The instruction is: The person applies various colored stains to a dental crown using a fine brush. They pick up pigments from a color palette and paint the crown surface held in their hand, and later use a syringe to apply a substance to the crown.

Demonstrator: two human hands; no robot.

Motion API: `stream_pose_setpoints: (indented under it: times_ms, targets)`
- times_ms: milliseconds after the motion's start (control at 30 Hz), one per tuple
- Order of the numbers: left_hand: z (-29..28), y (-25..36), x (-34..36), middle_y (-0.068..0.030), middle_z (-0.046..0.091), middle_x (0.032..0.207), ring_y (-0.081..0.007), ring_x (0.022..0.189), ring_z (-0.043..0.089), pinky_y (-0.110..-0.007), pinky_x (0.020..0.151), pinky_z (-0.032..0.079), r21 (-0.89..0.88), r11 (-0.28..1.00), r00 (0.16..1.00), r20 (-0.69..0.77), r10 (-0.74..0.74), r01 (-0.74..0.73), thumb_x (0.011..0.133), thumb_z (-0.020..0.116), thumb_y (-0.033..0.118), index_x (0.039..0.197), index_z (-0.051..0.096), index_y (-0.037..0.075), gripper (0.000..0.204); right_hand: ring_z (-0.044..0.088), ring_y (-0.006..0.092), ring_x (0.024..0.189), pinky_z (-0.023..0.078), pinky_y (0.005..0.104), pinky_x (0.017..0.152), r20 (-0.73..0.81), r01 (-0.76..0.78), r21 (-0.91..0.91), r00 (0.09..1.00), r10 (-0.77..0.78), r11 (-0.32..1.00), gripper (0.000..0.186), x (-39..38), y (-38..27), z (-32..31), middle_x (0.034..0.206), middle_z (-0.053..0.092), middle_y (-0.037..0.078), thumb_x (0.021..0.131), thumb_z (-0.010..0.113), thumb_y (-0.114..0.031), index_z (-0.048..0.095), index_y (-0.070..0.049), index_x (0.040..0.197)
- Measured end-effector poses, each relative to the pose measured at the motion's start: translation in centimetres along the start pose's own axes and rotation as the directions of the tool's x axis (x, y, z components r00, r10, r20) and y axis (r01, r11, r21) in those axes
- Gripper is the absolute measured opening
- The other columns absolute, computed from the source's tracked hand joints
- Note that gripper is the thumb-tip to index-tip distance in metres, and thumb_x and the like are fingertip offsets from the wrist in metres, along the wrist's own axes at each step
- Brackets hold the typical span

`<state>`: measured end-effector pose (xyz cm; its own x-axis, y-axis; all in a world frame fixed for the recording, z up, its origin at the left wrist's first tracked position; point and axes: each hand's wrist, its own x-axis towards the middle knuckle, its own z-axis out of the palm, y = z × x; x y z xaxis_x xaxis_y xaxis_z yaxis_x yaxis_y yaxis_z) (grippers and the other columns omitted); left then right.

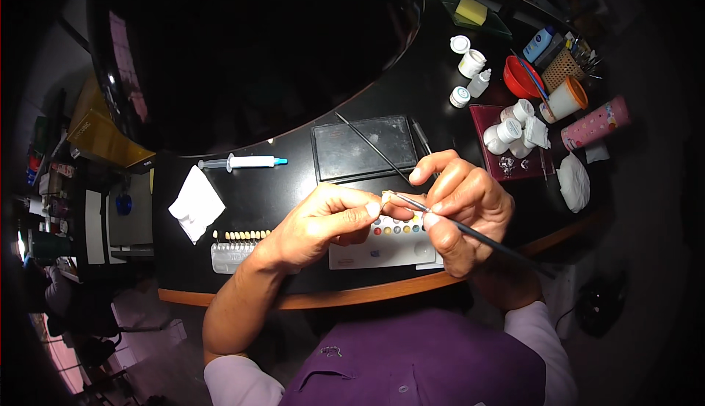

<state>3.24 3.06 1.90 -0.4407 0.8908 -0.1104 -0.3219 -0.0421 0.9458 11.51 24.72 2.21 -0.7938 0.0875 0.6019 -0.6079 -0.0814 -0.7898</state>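
Note:
My left hand [319, 226] pinches a small pale tooth-like piece [385, 199] between thumb and finger. My right hand [466, 211] grips a slim dark brush [490, 241], its metal tip at or very near that piece. Below them lies a white palette card [374, 254] with coloured dots, partly hidden by both hands. A tooth shade guide [233, 257] lies left of my left wrist. Behind my hands is a dark rectangular tray [345, 156], with another thin brush [371, 146] across it.
A white tissue [194, 204] and a syringe [252, 161] lie left on the black desk [279, 193]. Jars stand on a maroon tray [488, 167], near a red bowl [518, 81], pink bottle [591, 125] and yellow sponge [471, 11]. A large dark glossy surface [250, 46] fills the upper left.

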Motion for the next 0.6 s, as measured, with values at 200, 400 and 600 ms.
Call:
stream_pose_setpoints:
  times_ms: [200,400,600]
  targets:
    - [-0.1,0.3,0.1,0.0080,0.046,0.067,-0.0045,0.061,0.036,-0.026,0.058,0.028,-0.028,0.999,1.000,-0.010,-0.017,0.016,0.111,0.060,0.038,0.135,0.075,0.000,0.047,0.061,0.0268,0.105,0.065,0.0448,0.095,0.156,0.082,-0.154,0.986,-0.058,0.985,0.015,0.0,0.2,-1.1,0.085,0.060,0.008,0.092,0.070,0.001,0.057,-0.005,0.096]
    - [0.0,0.2,0.1,0.0077,0.046,0.067,-0.0046,0.061,0.036,-0.026,0.057,0.027,-0.017,1.000,1.000,-0.022,0.004,-0.005,0.111,0.060,0.037,0.132,0.076,-0.001,0.046,0.061,0.0262,0.102,0.066,0.0430,0.091,0.195,0.135,-0.146,0.975,-0.105,0.980,0.015,0.3,0.1,-1.2,0.085,0.059,0.008,0.092,0.071,0.000,0.057,-0.005,0.094]
    - [-0.4,-0.2,0.0,0.0075,0.047,0.067,-0.0047,0.062,0.037,-0.027,0.058,0.027,0.001,1.000,0.999,-0.027,0.021,-0.021,0.111,0.061,0.037,0.130,0.076,-0.002,0.046,0.065,0.0259,0.093,0.065,0.0434,0.087,0.127,0.145,-0.168,0.984,-0.125,0.975,0.014,0.3,0.1,-0.6,0.080,0.061,0.009,0.084,0.069,0.005,0.059,-0.003,0.089]
